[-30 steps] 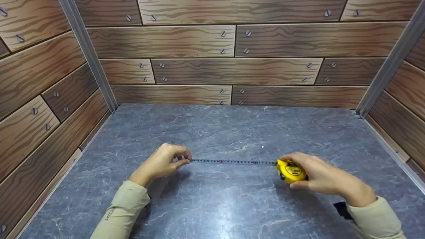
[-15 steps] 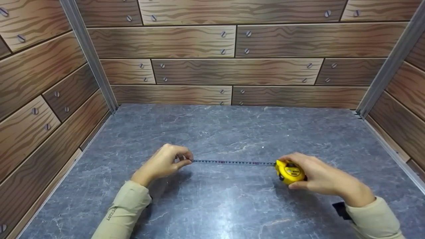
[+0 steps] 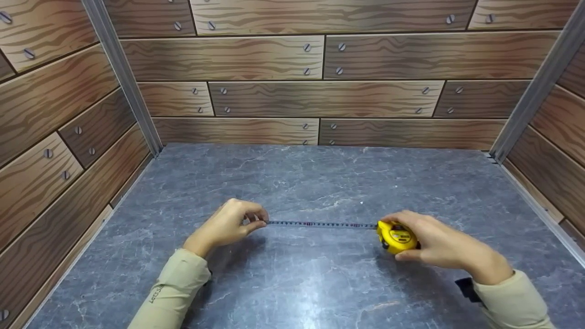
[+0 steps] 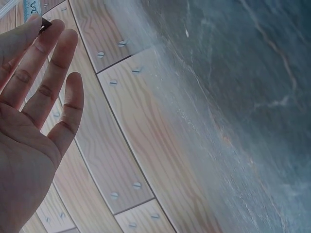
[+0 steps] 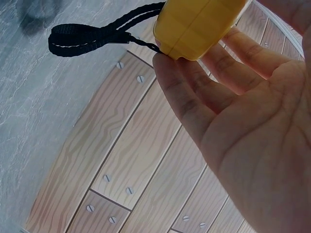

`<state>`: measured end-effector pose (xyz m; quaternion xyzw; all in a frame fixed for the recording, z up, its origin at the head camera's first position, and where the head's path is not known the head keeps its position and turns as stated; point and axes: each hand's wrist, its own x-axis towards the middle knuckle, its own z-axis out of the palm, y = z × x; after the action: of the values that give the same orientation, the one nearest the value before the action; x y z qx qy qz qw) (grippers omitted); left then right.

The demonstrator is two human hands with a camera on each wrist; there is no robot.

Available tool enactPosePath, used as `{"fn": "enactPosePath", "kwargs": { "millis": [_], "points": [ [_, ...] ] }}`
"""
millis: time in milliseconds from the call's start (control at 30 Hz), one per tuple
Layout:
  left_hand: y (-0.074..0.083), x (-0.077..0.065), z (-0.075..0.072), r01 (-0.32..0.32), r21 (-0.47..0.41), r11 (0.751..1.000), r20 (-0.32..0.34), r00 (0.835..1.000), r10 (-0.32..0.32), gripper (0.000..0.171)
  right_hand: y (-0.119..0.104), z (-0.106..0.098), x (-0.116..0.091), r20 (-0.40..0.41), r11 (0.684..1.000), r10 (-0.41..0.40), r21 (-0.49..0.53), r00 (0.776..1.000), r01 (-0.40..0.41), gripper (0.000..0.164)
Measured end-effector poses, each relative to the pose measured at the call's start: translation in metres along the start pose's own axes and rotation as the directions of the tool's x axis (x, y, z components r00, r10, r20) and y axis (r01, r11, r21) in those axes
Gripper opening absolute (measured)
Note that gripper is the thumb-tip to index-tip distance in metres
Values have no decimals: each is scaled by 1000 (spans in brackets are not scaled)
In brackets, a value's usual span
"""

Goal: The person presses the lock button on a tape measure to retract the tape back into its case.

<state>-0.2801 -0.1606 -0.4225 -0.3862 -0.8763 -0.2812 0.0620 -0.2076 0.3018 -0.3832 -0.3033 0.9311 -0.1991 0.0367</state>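
A yellow tape measure [image 3: 396, 237] sits low over the grey stone table [image 3: 320, 183], gripped by my right hand [image 3: 429, 242]. Its thin tape blade [image 3: 320, 224] runs left to my left hand [image 3: 228, 224], which pinches the blade's end between thumb and fingertips. In the left wrist view the blade end [image 4: 32, 8] shows at the fingertips [image 4: 46, 26] of that hand. The right wrist view shows the yellow case [image 5: 199, 24] held by curled fingers [image 5: 194, 97], with a black wrist strap [image 5: 92, 36] hanging off it.
Wood-plank walls with screws [image 3: 320, 82] close in the table at the back and on both sides. Metal corner posts [image 3: 123, 77] stand at the two back corners. Beige sleeves [image 3: 169, 292] cover both forearms.
Both hands have drifted slightly toward each other, so the stretch of blade between them is a little shorter. The grips are unchanged.
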Motion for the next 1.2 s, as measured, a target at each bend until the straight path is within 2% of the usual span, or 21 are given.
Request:
{"fn": "enactPosePath", "kwargs": {
  "millis": [1200],
  "points": [
    [5, 7, 6, -14, -14, 1000, 22, 1000, 15, 4, -4, 4, 7, 28, 1000, 7, 3, 1000, -7, 67]
  ]
}}
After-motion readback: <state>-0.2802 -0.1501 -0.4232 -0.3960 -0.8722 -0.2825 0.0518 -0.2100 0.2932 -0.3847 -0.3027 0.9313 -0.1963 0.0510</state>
